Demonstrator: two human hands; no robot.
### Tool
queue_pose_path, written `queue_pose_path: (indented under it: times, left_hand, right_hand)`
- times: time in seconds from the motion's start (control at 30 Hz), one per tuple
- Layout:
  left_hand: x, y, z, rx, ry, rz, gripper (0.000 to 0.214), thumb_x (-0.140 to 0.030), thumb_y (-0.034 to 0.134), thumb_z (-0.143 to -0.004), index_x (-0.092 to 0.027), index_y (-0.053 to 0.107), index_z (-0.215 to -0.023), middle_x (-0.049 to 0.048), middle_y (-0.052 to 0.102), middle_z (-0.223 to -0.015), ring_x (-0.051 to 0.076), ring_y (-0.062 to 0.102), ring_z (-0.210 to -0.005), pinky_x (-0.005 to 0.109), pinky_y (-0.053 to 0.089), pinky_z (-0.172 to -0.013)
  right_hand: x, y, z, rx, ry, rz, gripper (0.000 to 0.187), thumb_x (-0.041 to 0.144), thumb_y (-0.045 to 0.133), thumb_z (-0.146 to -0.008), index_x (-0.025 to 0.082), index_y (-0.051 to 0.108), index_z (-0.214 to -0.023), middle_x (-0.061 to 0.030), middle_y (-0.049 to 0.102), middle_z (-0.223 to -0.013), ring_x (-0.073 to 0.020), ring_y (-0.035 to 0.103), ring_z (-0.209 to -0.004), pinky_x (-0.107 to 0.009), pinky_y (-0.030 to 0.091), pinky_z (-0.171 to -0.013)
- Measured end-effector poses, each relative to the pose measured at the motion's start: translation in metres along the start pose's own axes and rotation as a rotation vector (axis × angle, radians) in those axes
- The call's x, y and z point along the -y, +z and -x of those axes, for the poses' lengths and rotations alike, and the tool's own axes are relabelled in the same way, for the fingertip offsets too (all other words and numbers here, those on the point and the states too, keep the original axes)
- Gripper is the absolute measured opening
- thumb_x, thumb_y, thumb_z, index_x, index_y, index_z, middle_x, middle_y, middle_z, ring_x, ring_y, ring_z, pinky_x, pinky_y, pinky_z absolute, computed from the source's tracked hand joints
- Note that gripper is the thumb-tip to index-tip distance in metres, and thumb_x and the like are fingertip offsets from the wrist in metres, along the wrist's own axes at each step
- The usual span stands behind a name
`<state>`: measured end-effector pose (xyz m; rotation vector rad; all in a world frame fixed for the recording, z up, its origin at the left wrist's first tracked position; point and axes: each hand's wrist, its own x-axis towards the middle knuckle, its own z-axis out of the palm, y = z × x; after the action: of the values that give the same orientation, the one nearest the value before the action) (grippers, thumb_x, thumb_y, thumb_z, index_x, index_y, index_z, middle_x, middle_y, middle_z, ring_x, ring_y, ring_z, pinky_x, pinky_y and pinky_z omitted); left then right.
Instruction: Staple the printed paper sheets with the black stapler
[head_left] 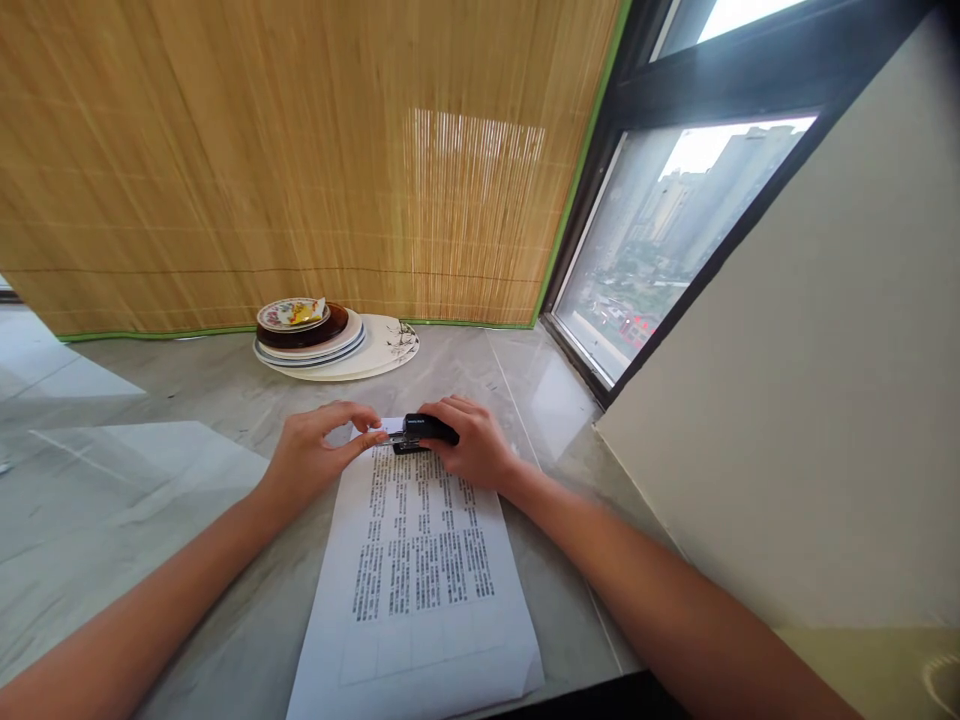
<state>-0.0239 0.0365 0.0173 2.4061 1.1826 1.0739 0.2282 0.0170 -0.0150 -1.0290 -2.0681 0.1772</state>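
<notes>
A black stapler (431, 429) is held in my right hand (474, 440), the fingers over its top and the thumb along its near side. A slim metal part (393, 438) sticks out from its left end. My left hand (319, 448) is closed in a pinch at that metal part, with the thumb tip against it. Beneath both hands lies a long white sheet of paper (420, 640) printed with blocks of dark text. The stapler sits over the sheet's far end; I cannot tell whether the paper is between its jaws.
Stacked plates (311, 350) stand on a white oval board (394, 345) behind my hands. A bamboo blind (300, 150) hangs at the back of the grey marble surface (187, 540). To the right are a dark-framed window (660, 240) and a pale wall (825, 400).
</notes>
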Motion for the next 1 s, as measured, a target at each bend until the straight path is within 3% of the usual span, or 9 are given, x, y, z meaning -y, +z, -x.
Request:
queue_pose_path:
  times: [0.17,0.47,1.0]
  left_hand:
    - [0.008,0.006,0.000,0.024,0.068,0.032,0.022,-0.047,0.075,-0.087,-0.028,0.080,-0.096,0.0017,0.078,-0.093,0.021,0.068,-0.088,0.034,0.052,-0.086]
    - [0.011,0.019,0.003,0.056,-0.018,-0.024,0.020,-0.047,0.080,-0.079,-0.031,0.083,-0.091,0.0037,0.072,-0.096,0.024,0.064,-0.097,0.037,0.051,-0.087]
    - [0.015,0.025,0.004,0.101,-0.017,-0.108,0.016,-0.043,0.082,-0.078,-0.029,0.082,-0.086,0.0029,0.071,-0.098,0.023,0.065,-0.094,0.036,0.052,-0.087]
  right_hand:
    - [0.000,0.000,0.000,0.006,-0.013,0.004,0.023,0.021,0.070,-0.090,0.023,0.067,-0.113,-0.0046,0.073,-0.098,-0.0207,0.066,-0.091,-0.034,0.050,-0.087]
    - [-0.001,0.002,0.000,0.031,-0.019,-0.020,0.025,0.019,0.070,-0.089,0.023,0.067,-0.113,-0.0048,0.074,-0.099,-0.0213,0.066,-0.094,-0.034,0.050,-0.089]
    - [0.001,0.002,0.000,0.032,-0.046,0.019,0.021,0.021,0.069,-0.090,0.023,0.069,-0.111,-0.0040,0.074,-0.096,-0.0203,0.065,-0.090,-0.034,0.049,-0.086]
